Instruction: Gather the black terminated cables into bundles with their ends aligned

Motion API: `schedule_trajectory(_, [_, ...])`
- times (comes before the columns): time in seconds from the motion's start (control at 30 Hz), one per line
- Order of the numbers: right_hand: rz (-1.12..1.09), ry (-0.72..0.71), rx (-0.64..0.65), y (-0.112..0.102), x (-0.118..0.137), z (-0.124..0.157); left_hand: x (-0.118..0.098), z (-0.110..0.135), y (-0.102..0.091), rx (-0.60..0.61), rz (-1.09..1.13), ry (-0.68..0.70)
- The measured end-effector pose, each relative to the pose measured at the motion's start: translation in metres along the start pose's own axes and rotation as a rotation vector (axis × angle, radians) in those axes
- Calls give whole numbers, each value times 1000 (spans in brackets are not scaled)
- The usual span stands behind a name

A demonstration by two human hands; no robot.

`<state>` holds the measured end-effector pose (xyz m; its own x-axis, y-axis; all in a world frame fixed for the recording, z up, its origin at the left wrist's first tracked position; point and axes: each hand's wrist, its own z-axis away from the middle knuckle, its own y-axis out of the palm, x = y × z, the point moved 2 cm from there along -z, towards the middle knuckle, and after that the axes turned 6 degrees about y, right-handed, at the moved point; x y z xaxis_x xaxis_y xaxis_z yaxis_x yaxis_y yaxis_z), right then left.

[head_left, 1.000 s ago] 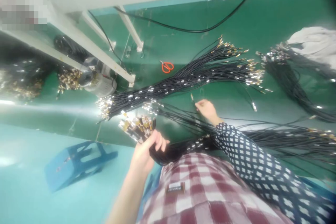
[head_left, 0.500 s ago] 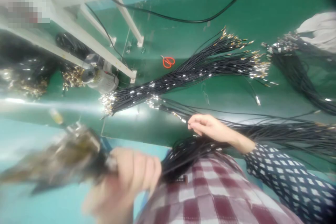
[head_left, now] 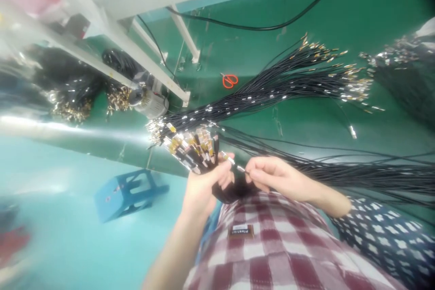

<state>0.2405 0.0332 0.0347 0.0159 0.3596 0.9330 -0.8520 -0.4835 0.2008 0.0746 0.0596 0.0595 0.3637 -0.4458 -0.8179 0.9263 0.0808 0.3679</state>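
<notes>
The bunch of black cables (head_left: 192, 147) has shiny silver and gold ends that spread like a fan, too many to count. It sits in the left hand (head_left: 207, 190), whose grip wraps around it, near the checked apron (head_left: 272, 235). The right hand's (head_left: 275, 174) grip pinches one thin cable (head_left: 240, 169) beside it. I see one pair of orange scissors (head_left: 230, 82) on the green desk (head_left: 217, 45) and one blue stool (head_left: 110, 197) on the pale blue floor (head_left: 61, 222).
</notes>
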Motion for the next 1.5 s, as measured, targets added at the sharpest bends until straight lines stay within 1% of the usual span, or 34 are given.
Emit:
schedule_trajectory(0.07, [52,-9,-3,0,0,-1,1,-1,0,-8,3,12])
schedule_trajectory(0.13, [169,-34,-59,1,3,-3,2,-2,0,-5,6,22])
schedule_trajectory(0.17, [258,-53,-115,3,6,-4,3,-3,1,0,6,27])
schedule_trajectory(0.23, [448,-106,-275,9,12,-9,4,-3,2,2,5,40])
schedule_trajectory(0.3, [582,-171,-426,14,16,-12,4,-3,3,-10,8,57])
schedule_trajectory(0.37, [637,-246,-475,17,14,-12,4,-4,5,-14,13,67])
schedule_trajectory(0.43, [671,-281,-450,14,5,-7,3,-4,5,-23,24,70])
schedule_trajectory(0.47, [704,-269,-434,9,-2,-3,3,-4,5,-34,35,69])
schedule_trajectory(0.57, [852,-148,-409,-8,-23,12,1,-5,3,-73,67,52])
schedule_trajectory(0.63, [898,-87,-409,-14,-29,17,1,-6,1,-75,71,42])
schedule_trajectory(0.7, [848,-107,-416,-10,-25,14,0,-7,1,-61,58,42])
schedule_trajectory(0.77, [742,-172,-405,1,-13,4,0,-8,0,-43,39,53])
schedule_trajectory(0.83, [624,-199,-373,12,-2,-7,1,-7,0,-38,20,60])
schedule_trajectory(0.93, [465,-163,-335,19,7,-16,3,-7,0,-40,-1,71])
schedule_trajectory(1.07, [364,-133,-301,17,7,-15,4,-7,0,-31,-11,83])
schedule_trajectory(1.3, [344,-104,-296,15,6,-13,5,-8,-1,-46,-16,64])
schedule_trajectory(1.4, [415,-78,-311,16,5,-12,5,-8,-2,-50,-11,73])
schedule_trajectory(1.5, [554,-90,-346,16,5,-11,6,-9,-2,-56,3,77])
